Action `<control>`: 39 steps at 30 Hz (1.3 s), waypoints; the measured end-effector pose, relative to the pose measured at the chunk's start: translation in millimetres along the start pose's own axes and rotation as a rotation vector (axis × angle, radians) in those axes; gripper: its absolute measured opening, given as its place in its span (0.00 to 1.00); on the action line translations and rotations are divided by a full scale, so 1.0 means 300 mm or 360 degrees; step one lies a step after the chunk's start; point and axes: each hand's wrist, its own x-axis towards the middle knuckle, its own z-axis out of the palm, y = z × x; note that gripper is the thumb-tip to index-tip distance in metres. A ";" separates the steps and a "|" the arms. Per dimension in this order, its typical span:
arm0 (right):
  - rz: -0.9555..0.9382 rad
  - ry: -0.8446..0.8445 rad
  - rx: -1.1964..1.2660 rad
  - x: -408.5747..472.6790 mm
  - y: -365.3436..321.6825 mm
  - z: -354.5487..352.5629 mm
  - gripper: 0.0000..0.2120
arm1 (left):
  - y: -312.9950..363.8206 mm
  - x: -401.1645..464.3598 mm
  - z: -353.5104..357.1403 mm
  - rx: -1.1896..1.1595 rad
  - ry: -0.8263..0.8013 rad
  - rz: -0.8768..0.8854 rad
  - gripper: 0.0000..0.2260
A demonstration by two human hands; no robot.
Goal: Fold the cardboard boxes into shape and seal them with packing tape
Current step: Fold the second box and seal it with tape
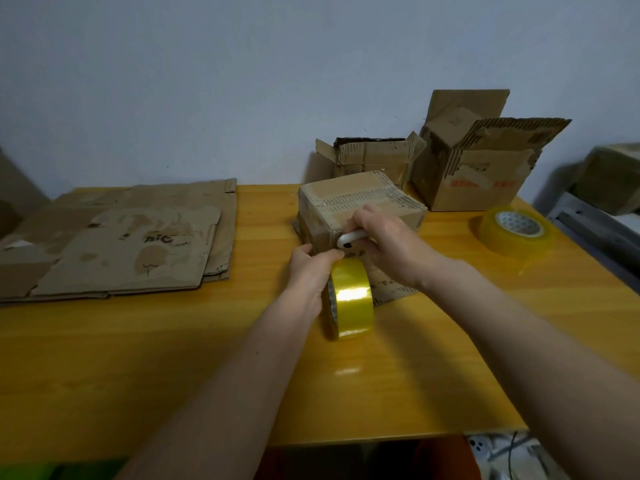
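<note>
A roll of yellowish packing tape [350, 299] stands on edge on the yellow wooden table [173, 358], just in front of the closed cardboard box [360, 206]. The left hand [311, 268] grips the roll's top against the box's near face. The right hand [388, 244], fingers curled, holds a white cutter [349, 239] at the box's near top edge. Left of the box lie flattened cardboard sheets [117, 244]. Right of the box rests a second tape roll [516, 230]. Behind the box, against the wall, stand two open cartons [474, 168].
</note>
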 end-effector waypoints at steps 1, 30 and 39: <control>-0.0050 -0.0011 -0.0076 0.000 -0.003 0.001 0.07 | 0.001 0.003 -0.001 0.0003 -0.0014 -0.0008 0.31; 0.1195 -0.0311 0.0458 -0.226 0.249 0.114 0.04 | 0.036 -0.035 -0.024 0.0090 -0.0229 -0.0006 0.28; 0.0053 0.0198 -0.0086 0.016 0.113 0.040 0.17 | 0.043 -0.052 -0.028 0.0133 -0.0296 0.0011 0.26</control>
